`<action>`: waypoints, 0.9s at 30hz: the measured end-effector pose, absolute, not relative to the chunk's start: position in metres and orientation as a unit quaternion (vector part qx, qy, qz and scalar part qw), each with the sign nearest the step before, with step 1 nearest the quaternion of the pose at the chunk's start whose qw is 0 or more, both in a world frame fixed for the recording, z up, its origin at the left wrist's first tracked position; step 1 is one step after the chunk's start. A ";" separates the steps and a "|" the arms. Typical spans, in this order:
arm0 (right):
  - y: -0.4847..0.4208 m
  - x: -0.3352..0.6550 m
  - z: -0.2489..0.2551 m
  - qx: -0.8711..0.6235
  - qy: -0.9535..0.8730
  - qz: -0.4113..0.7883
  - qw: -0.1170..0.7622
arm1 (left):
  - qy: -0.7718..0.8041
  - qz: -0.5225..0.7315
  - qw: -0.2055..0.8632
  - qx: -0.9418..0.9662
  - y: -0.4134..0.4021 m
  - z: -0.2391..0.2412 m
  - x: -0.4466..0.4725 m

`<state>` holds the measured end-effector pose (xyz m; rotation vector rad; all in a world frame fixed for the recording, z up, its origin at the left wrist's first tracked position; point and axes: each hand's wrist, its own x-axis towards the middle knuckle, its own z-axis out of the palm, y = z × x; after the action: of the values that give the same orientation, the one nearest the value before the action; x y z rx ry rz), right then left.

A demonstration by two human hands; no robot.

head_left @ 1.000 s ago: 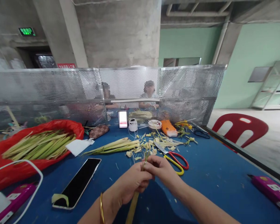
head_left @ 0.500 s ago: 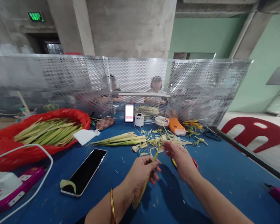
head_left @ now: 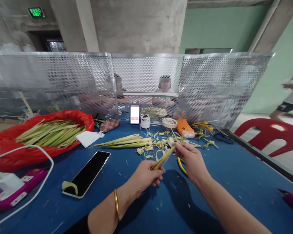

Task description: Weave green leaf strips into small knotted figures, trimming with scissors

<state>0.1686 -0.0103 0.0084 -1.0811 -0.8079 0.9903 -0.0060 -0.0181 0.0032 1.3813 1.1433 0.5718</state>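
Observation:
A narrow yellow-green corn husk (head_left: 164, 158) slants up between my two hands over the blue table. My left hand (head_left: 146, 175) is closed round its lower end, thumb on top. The upper end is pinched in the fingertips of my right hand (head_left: 190, 159). Under my right hand lies a yellow curved handle (head_left: 181, 166); the rest of that tool is hidden. Just beyond my hands are scattered husk trimmings (head_left: 158, 144). A bundle of husks (head_left: 124, 141) lies to their left, its pale ends pointing right.
A red bag (head_left: 86, 121) of husks stands at the left. Nearer are a phone (head_left: 88, 174) and a purple power strip (head_left: 21, 191) with a white cable. A thread spool (head_left: 145, 122), tape roll (head_left: 169, 123) and orange packet (head_left: 185, 127) stand before a perforated metal screen (head_left: 146, 74).
My right hand has closed on the husk's upper end. The husk has swung up and right, its lower end now at my left hand. A person has appeared at the far right.

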 end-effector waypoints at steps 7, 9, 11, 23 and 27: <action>-0.009 0.173 0.013 -0.469 -0.356 0.438 0.679 | 0.498 0.438 0.159 0.731 -0.007 0.014 -0.020; -0.013 0.164 0.009 -0.469 -0.383 0.451 0.656 | 0.469 0.422 0.276 0.725 -0.010 0.016 -0.017; -0.016 0.157 0.007 -0.472 -0.406 0.462 0.632 | 0.438 0.372 0.444 0.687 -0.014 0.016 -0.011; -0.004 0.184 0.006 -0.603 -0.529 0.217 0.556 | 0.464 0.388 0.632 0.484 -0.011 0.007 -0.009; -0.003 0.187 0.007 -0.631 -0.593 0.034 0.499 | 0.466 0.383 0.629 0.490 -0.015 0.009 -0.006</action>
<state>0.1869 -0.0027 0.0072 -1.5266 -1.4356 0.0824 -0.0060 -0.0147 0.0090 1.1230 1.0682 0.8765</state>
